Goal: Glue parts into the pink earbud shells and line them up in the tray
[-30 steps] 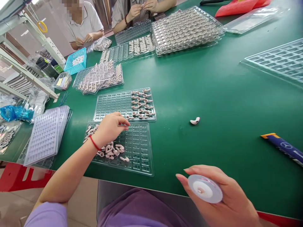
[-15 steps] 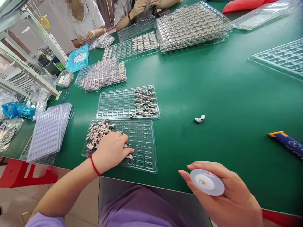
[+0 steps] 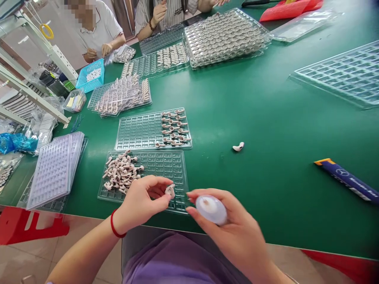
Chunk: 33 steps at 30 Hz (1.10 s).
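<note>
Between thumb and fingers my left hand point(image 3: 148, 197) pinches a small white earbud shell point(image 3: 170, 191), raised over the near clear tray point(image 3: 168, 165). A heap of similar earbud shells point(image 3: 121, 171) covers the left half of that tray. My right hand point(image 3: 227, 225) is wrapped round a squat, translucent round bottle point(image 3: 211, 210) with a pale centre, close to the left hand but apart from it. Just behind lies a second clear tray point(image 3: 136, 132), its right side filled with rows of shells point(image 3: 174, 128). One single shell point(image 3: 238, 146) rests on the green table point(image 3: 219, 106).
Stacked purple-white trays point(image 3: 56, 165) stand at the left. Filled trays point(image 3: 225, 37) and a blue basket point(image 3: 91, 75) are farther back. A dark blue packet point(image 3: 349, 179) and an unfilled tray point(image 3: 340, 75) lie at the right. Two people point(image 3: 100, 31) sit across the table.
My left hand has lifted from the heap with an earbud shell and moved right. My right hand has brought the bottle left, near it. The view has shifted slightly right.
</note>
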Motion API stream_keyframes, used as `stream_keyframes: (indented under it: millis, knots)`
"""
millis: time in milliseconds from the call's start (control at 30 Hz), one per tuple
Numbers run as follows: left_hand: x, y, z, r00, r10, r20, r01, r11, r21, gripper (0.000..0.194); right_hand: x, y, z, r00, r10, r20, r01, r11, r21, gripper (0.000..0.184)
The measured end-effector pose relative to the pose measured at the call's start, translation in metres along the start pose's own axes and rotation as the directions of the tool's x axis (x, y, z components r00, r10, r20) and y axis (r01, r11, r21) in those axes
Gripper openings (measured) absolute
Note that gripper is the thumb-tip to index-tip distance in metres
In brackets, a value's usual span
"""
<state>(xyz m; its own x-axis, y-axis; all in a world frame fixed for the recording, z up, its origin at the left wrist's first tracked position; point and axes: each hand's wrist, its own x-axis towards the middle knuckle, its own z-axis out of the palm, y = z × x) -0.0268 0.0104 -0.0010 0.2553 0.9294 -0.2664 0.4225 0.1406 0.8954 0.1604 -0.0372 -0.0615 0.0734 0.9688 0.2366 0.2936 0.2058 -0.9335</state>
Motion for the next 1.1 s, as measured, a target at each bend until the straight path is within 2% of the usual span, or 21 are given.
stream_keyframes:
  millis: [133,267,467,567,633,700,800,867,933,1033,1100]
  knots:
    - [-0.002,-0.001,0.001,0.994,-0.099,0.036,0.105,0.973,-0.204,0.018,0.015,-0.013,0.02,0.992,0.109,0.068,-0.118,0.979,0.163,0.018]
    - [-0.005,-0.007,-0.004,0.972,-0.216,0.089,0.234,0.887,-0.398,0.02,0.018,-0.012,0.024,0.977,0.169,0.13,-0.195,0.956,0.217,0.018]
    - [-0.011,-0.017,-0.007,0.957,-0.268,0.11,0.285,0.806,-0.518,0.029,0.021,-0.015,0.02,0.976,0.168,0.141,-0.198,0.95,0.241,0.019]
    - [-0.014,-0.018,-0.008,0.965,-0.247,0.085,0.255,0.817,-0.517,0.029,0.022,-0.013,0.02,0.986,0.147,0.083,-0.157,0.978,0.134,0.019]
    - [-0.018,-0.018,-0.008,0.981,-0.189,0.04,0.187,0.875,-0.446,0.022,0.022,-0.01,0.019,0.993,0.103,0.052,-0.105,0.994,0.033,0.019]
    - [-0.025,-0.018,-0.007,0.996,-0.079,-0.045,0.062,0.952,-0.298,0.013,0.019,-0.006,0.016,0.997,0.063,0.041,-0.062,0.997,-0.038,0.023]
    - [-0.041,-0.023,-0.002,0.975,0.149,-0.163,-0.151,0.989,0.004,0.012,0.009,-0.001,0.005,0.996,0.059,0.065,-0.054,0.996,-0.073,0.03]
    - [-0.054,-0.032,0.005,0.934,0.293,-0.205,-0.256,0.948,0.191,0.016,-0.005,0.002,-0.004,0.99,0.047,0.135,-0.042,0.998,-0.038,0.03]
    - [-0.065,-0.045,0.012,0.872,0.434,-0.227,-0.334,0.866,0.371,0.018,-0.021,0.006,-0.012,0.985,0.004,0.171,0.001,1.0,-0.029,0.033]
    - [-0.076,-0.063,0.02,0.77,0.611,-0.184,-0.401,0.688,0.605,0.025,-0.043,0.012,-0.02,0.987,-0.062,0.148,0.076,0.993,-0.091,0.04]
    - [-0.079,-0.071,0.022,0.728,0.669,-0.148,-0.414,0.602,0.682,0.027,-0.05,0.015,-0.023,0.975,-0.119,0.187,0.139,0.986,-0.096,0.039]
